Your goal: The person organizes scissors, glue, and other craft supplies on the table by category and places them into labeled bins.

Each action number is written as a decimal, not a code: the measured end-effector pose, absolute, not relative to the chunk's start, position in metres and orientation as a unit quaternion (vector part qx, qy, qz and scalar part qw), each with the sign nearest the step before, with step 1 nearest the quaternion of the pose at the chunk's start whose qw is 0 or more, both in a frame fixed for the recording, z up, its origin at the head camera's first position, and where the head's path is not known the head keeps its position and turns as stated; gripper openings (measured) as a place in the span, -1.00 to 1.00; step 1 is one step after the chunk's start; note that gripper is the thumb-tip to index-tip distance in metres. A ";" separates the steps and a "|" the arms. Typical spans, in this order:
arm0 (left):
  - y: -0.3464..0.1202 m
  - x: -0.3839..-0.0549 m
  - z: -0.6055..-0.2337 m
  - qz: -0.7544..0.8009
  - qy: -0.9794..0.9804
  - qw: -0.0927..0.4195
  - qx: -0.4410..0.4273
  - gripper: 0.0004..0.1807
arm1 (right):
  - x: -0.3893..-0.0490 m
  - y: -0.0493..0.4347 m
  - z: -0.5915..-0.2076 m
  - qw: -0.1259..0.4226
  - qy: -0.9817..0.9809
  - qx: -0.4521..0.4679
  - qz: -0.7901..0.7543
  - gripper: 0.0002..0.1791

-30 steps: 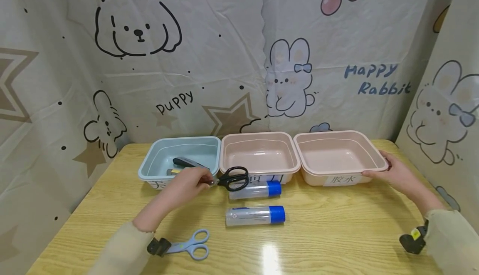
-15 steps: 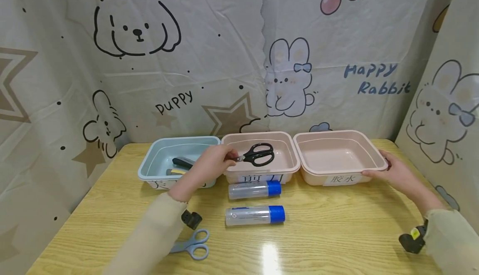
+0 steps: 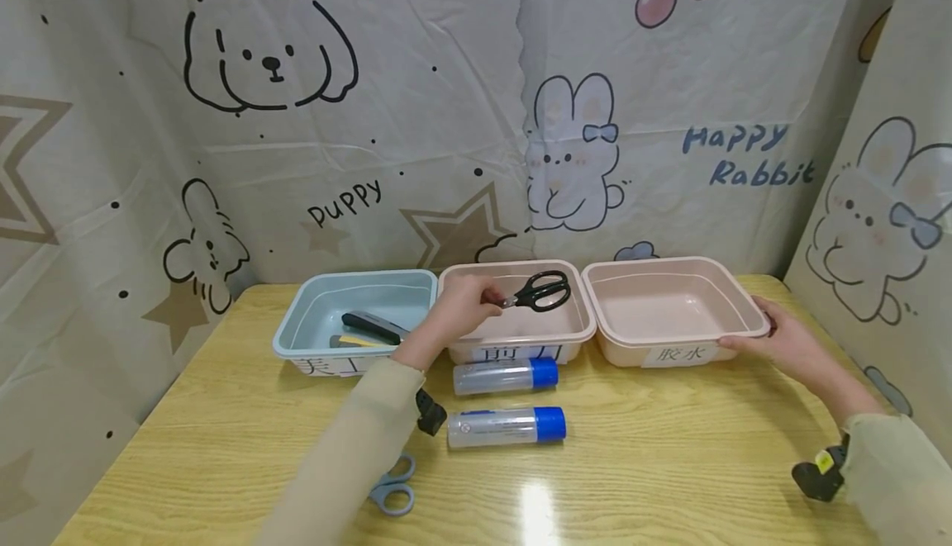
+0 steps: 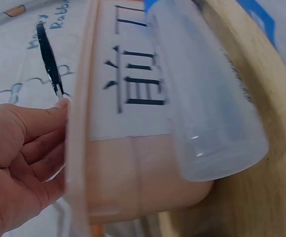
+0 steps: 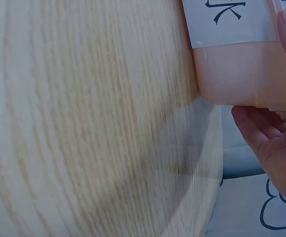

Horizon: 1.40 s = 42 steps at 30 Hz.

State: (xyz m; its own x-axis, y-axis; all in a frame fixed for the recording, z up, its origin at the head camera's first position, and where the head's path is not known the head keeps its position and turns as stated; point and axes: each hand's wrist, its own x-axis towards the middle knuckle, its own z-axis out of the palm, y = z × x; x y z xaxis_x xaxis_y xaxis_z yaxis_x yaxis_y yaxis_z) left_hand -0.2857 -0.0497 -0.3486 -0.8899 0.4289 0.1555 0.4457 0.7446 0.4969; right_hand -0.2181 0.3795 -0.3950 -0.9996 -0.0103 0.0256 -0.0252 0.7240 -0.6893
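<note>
My left hand (image 3: 464, 308) pinches a pair of black-handled scissors (image 3: 541, 291) by the blade end, over the middle pink bin (image 3: 476, 351). The handles point right, and the fingers cover most of the blades. In the left wrist view the scissors (image 4: 49, 57) stick up past the bin's rim (image 4: 78, 123). At the far right, my right hand (image 3: 781, 348) grips the corner of the right pink bin (image 3: 632, 354), thumb on the front rim. The right wrist view shows fingers (image 5: 254, 126) around that bin's end (image 5: 241, 74).
A blue bin (image 3: 286, 339) at left holds a black-handled cutter (image 3: 372, 325) and a grey-yellow one (image 3: 353, 341). Two blue-capped glue tubes (image 3: 494, 377) lie before the middle bin. Blue scissors (image 3: 394, 496) lie partly under the left sleeve. A printed curtain (image 3: 446, 116) hangs behind.
My left hand has carried the black scissors rightward and up, from in front of the bins to over the middle pink bin. My right hand has stayed on its bin.
</note>
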 end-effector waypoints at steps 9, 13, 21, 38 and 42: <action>-0.043 -0.297 -0.366 -0.213 -0.952 0.003 -0.218 -0.96 | -0.218 0.378 -0.393 0.013 -0.930 0.010 0.368 0.07; -0.040 -0.299 -0.370 -0.184 -0.960 -0.017 -0.210 -0.97 | -0.217 0.378 -0.394 0.015 -0.929 0.012 0.369 0.05; -0.036 -0.301 -0.372 -0.146 -0.965 -0.009 -0.218 -0.92 | -0.218 0.379 -0.395 0.020 -0.931 0.012 0.365 0.05; -0.049 -0.289 -0.356 -0.195 -0.956 -0.004 -0.217 -0.87 | -0.217 0.379 -0.394 0.015 -0.930 0.010 0.368 0.07; -0.060 -0.278 -0.353 -0.229 -0.941 -0.020 -0.247 -0.87 | -0.217 0.379 -0.395 0.016 -0.930 0.010 0.368 0.06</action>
State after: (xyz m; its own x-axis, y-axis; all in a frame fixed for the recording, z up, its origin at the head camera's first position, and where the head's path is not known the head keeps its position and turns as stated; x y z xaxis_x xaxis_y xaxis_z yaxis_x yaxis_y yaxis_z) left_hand -0.2784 -0.0601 -0.3525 -0.8772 0.4741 0.0752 0.4558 0.7735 0.4403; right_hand -0.2170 0.3790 -0.3945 -0.9993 -0.0069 0.0381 -0.0311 0.7286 -0.6842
